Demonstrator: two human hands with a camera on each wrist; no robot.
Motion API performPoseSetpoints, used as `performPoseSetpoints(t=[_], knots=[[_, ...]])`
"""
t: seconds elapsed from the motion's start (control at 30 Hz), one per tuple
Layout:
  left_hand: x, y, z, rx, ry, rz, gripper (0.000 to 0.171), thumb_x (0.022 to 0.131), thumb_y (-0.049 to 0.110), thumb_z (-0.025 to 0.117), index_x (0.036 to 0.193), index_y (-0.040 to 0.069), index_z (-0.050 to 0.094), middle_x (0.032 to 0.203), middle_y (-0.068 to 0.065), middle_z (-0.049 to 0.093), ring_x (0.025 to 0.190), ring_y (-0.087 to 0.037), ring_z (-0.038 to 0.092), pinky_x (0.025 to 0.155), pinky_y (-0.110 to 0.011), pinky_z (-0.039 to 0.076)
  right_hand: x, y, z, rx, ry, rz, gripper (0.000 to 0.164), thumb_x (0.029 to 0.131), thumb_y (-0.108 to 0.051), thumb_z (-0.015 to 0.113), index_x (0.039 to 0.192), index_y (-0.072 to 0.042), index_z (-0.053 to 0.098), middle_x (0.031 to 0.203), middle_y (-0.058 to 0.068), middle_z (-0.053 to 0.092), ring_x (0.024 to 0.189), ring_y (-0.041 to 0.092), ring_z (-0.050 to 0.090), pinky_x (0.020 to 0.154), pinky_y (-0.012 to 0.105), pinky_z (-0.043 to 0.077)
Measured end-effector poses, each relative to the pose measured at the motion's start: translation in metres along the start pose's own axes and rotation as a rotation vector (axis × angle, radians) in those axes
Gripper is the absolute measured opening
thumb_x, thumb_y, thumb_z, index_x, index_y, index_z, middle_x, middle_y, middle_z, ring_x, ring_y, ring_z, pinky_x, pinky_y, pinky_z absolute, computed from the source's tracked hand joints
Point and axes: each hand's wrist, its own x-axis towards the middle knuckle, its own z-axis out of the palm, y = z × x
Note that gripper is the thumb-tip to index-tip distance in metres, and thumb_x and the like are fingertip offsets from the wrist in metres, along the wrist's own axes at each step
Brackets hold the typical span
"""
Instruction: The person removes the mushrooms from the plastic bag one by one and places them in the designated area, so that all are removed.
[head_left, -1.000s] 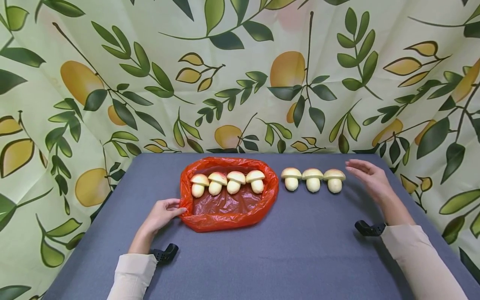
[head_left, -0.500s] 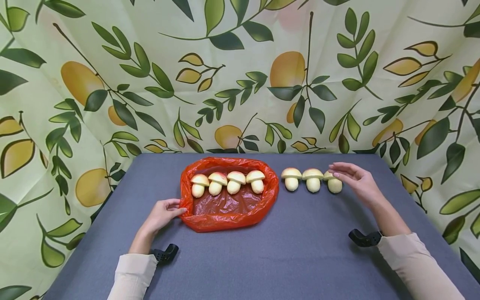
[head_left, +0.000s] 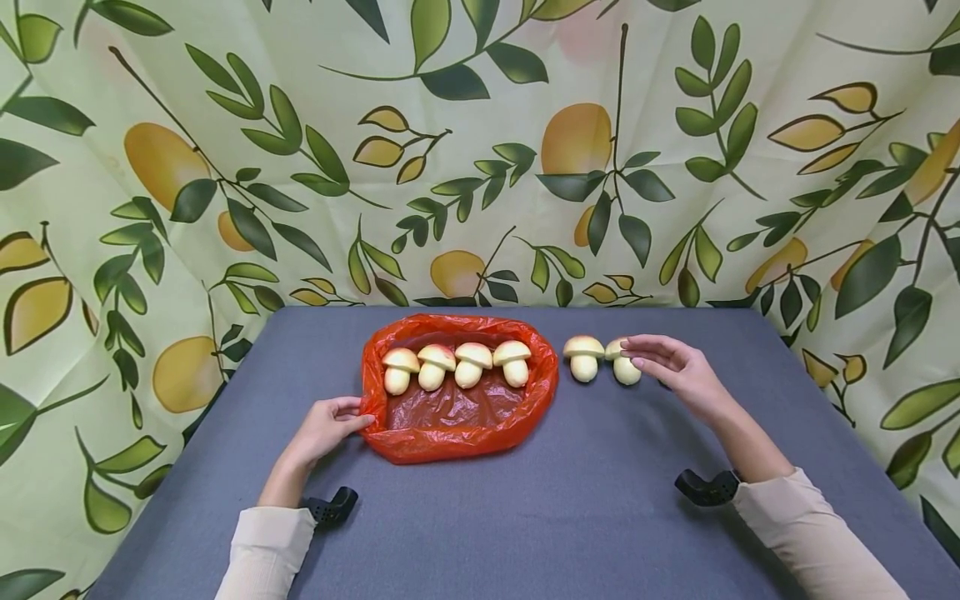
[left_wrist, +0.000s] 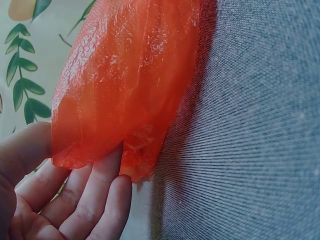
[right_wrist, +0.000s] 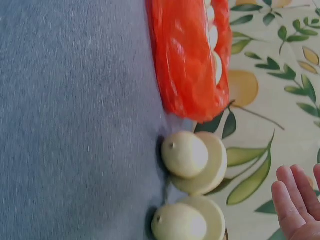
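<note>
Looking from the head view, we find the left hand pinching the left rim of a red plastic bag, probably to steady its wide mouth on the tabletop. Right of those fingers, inside the bag, four mushrooms lie in a row, perhaps spaced so none covers another. Farther right, a loose mushroom lies left of the right fingertips; a second mushroom is partly hidden behind them. The right hand grasps nothing; its arm reaches in from lower right, fingers pointing left.

From the left wrist, we see plastic caught between thumb and fingers, the fingers gently bent.

From the right wrist, we see released, slightly bent fingers, apart from both loose mushrooms.
</note>
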Motion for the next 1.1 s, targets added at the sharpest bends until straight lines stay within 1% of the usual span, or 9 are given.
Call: performPoseSetpoints(t=[0.1,0.33,0.53,0.63,0.7,0.87,1.0,1.03,1.1], knots=[[-0.001,0.001,0.000,-0.006,-0.003,-0.001,0.041,0.088,0.011,0.068,0.119,-0.014,0.058,0.106,-0.026,0.071,0.074,0.008,0.061,0.066,-0.019,0.049,0.002,-0.001,0.006,-0.017,-0.021,-0.005,0.038,0.094,-0.003,0.057,0.127,0.013,0.049,0.114,-0.020,0.067,0.105,-0.006,0.064,0.085,0.009,0.049],[-0.002,0.003,0.000,-0.010,-0.009,0.006,0.041,0.089,0.011,0.067,0.119,-0.015,0.057,0.109,-0.028,0.070,0.075,0.010,0.061,0.067,-0.018,0.049,0.005,-0.004,0.021,-0.054,-0.043,0.031,0.036,0.094,-0.006,0.058,0.126,0.010,0.050,0.112,-0.021,0.065,0.106,-0.006,0.063,0.085,0.008,0.049],[-0.003,0.003,0.000,-0.006,-0.002,0.006,0.040,0.089,0.010,0.067,0.119,-0.015,0.058,0.107,-0.027,0.070,0.075,0.009,0.061,0.069,-0.017,0.050,0.009,-0.003,0.034,-0.037,-0.075,0.000,0.038,0.093,-0.004,0.059,0.123,0.017,0.048,0.114,-0.014,0.064,0.107,-0.003,0.064,0.085,0.011,0.050],[-0.004,0.003,0.000,-0.002,0.000,0.000,0.040,0.089,0.010,0.067,0.119,-0.014,0.058,0.107,-0.026,0.071,0.075,0.008,0.061,0.068,-0.016,0.050,0.010,-0.003,0.041,-0.024,-0.088,-0.014,0.037,0.093,0.000,0.058,0.122,0.020,0.047,0.112,-0.017,0.065,0.106,-0.003,0.064,0.085,0.011,0.051],[-0.004,0.003,0.000,0.002,0.000,-0.003,0.040,0.089,0.011,0.067,0.119,-0.014,0.058,0.107,-0.026,0.071,0.075,0.008,0.061,0.068,-0.017,0.050,0.011,-0.003,0.045,-0.032,-0.093,-0.004,0.037,0.093,0.000,0.058,0.122,0.019,0.048,0.110,-0.021,0.066,0.105,-0.004,0.064,0.085,0.011,0.051],[-0.004,0.003,-0.001,0.009,-0.004,0.008,0.041,0.089,0.012,0.067,0.120,-0.014,0.058,0.108,-0.027,0.070,0.077,0.007,0.061,0.068,-0.017,0.051,0.014,0.000,0.056,-0.072,-0.095,0.039,0.038,0.092,-0.005,0.061,0.123,0.015,0.052,0.108,-0.024,0.064,0.104,-0.005,0.064,0.085,0.011,0.051],[-0.003,0.003,-0.001,0.006,-0.008,0.010,0.041,0.089,0.012,0.067,0.119,-0.015,0.058,0.109,-0.028,0.070,0.076,0.007,0.061,0.068,-0.017,0.050,0.017,0.002,0.063,-0.069,-0.105,0.047,0.040,0.091,-0.007,0.063,0.124,0.014,0.053,0.109,-0.026,0.063,0.105,-0.006,0.063,0.086,0.012,0.051],[-0.003,0.003,0.000,0.003,-0.009,0.009,0.041,0.089,0.011,0.067,0.119,-0.015,0.058,0.109,-0.028,0.070,0.076,0.008,0.061,0.068,-0.016,0.050,0.017,0.002,0.065,-0.069,-0.107,0.046,0.041,0.091,-0.007,0.063,0.124,0.014,0.053,0.110,-0.025,0.063,0.105,-0.007,0.063,0.086,0.012,0.051],[-0.003,0.003,0.001,-0.003,-0.008,0.008,0.041,0.089,0.011,0.067,0.119,-0.015,0.058,0.110,-0.028,0.069,0.076,0.008,0.061,0.068,-0.016,0.050,0.018,0.002,0.068,-0.072,-0.106,0.045,0.040,0.091,-0.007,0.063,0.125,0.013,0.053,0.116,-0.012,0.066,0.104,-0.009,0.062,0.087,0.011,0.050]])
